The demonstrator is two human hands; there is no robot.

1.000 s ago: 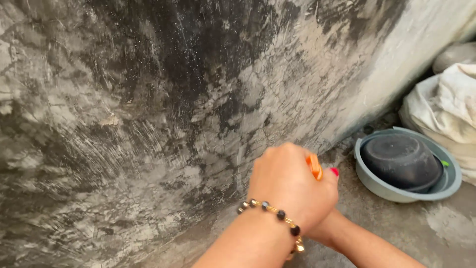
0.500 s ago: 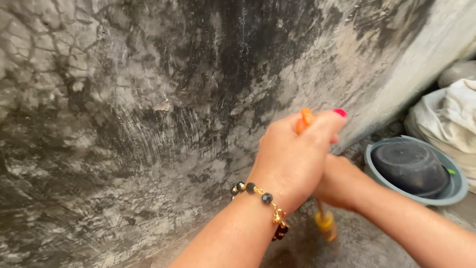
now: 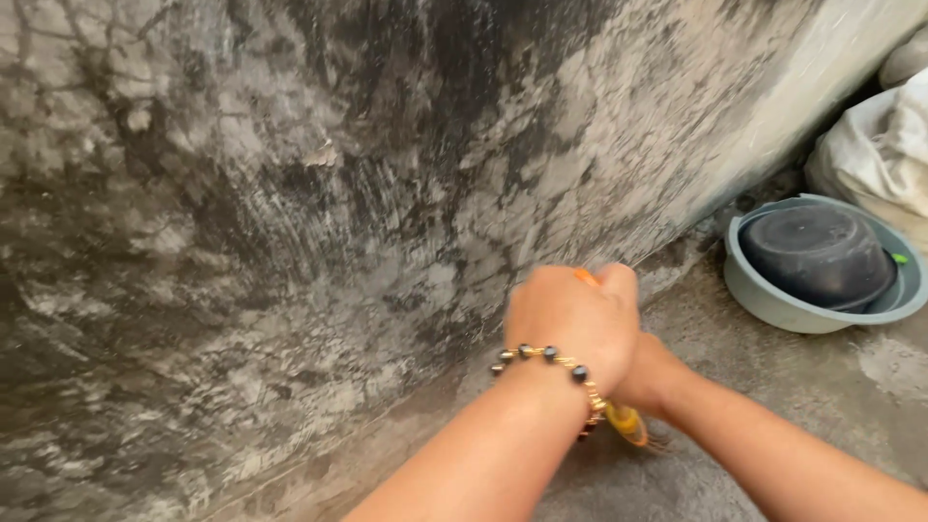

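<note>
Stained wall [image 3: 290, 193] blocks the whole left and top of frame; bare concrete floor [image 3: 773, 387] lies open lower right, with a grey basin [image 3: 773, 304] and sacks [image 3: 884, 155] crowding the right edge.

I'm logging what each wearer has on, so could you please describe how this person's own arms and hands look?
Both forearms are bare, with no sleeves and no gloves in view. The left hand has a bracelet at its wrist: a thin gold-coloured chain strung with dark round beads. The right hand sits mostly hidden behind the left; no ring or watch shows on it. The fingernails cannot be made out in this blurred view.
</note>
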